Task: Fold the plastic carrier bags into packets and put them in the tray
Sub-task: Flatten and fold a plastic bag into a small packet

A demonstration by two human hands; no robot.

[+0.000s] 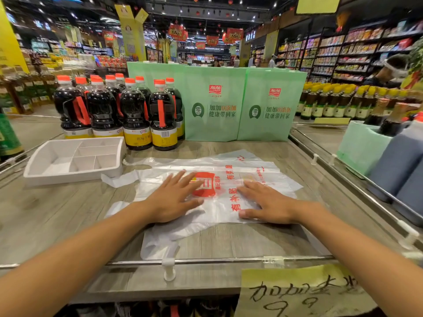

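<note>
Toward the surface's (57, 213) front edge, you are pressing your left hand (174, 199) and right hand (271, 203), fingers (179, 179) straight, flat onto the carrier bag (219, 217).

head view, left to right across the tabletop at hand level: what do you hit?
White compartment tray → left hand → right hand → pale green box holding bottles. The carrier bag under both hands spans the middle, so it's left out.

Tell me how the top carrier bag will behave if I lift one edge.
Probably floppy: the top carrier bag is thin, wrinkled, translucent film lying flat under the left hand and right hand. Likely very light and slippery, so it may slide over the other bags beneath.
</note>
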